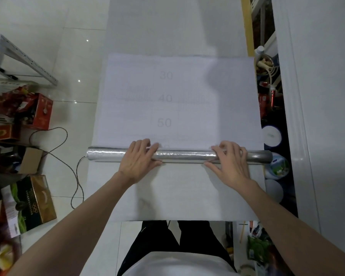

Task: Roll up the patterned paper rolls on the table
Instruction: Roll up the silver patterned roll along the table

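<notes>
A silvery patterned paper roll (183, 155) lies crosswise on the white table (187, 196), partly rolled up. Its unrolled sheet (187, 86) stretches away from me, white backing up, printed with the faint numbers 30, 40 and 50. My left hand (139, 160) lies over the roll left of the middle, fingers curled over its top and thumb at its near side. My right hand (229, 162) holds the roll the same way, right of the middle. The roll's two ends stick out past both hands.
Cardboard boxes (34, 204) and red packages (38, 110) crowd the floor on the left, with a brown cable (76, 176) looping beside the table. A metal bracket (26, 60) stands at the far left. Containers and bottles (277, 166) fill the narrow gap on the right, next to a white wall.
</notes>
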Demonstrator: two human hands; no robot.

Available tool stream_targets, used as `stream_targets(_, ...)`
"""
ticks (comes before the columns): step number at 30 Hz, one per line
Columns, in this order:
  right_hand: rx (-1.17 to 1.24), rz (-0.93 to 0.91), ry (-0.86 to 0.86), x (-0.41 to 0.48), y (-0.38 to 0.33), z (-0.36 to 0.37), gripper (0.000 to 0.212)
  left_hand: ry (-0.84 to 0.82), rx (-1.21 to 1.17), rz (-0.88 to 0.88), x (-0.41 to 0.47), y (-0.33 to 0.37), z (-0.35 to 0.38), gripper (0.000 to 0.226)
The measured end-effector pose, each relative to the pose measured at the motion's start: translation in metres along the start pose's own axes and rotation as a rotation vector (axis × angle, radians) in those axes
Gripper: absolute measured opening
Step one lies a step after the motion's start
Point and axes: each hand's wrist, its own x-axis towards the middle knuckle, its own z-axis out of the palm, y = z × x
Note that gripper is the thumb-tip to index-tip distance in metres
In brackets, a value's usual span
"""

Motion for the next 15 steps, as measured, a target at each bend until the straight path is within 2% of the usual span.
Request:
stream_targets(5, 0.009, 0.027, -0.041, 0.005, -0.003, -0.003, 0.042, 0.006, -0.033, -0.017, 0.002, 0.001, -0.002, 0.043)
stream_targets(11, -0.013, -0.010, -0.036, -0.001, -0.001, 0.003, 0.055, -0.069, 0.027, -0.024, 0.008, 0.000, -0.006, 0.057)
stream_targets(15, -0.004, 0.022, -0.014, 0.004, -0.004, -0.002, 0.048, -0.073, -0.046, -0.038, 0.011, -0.002, -0.010, 0.055)
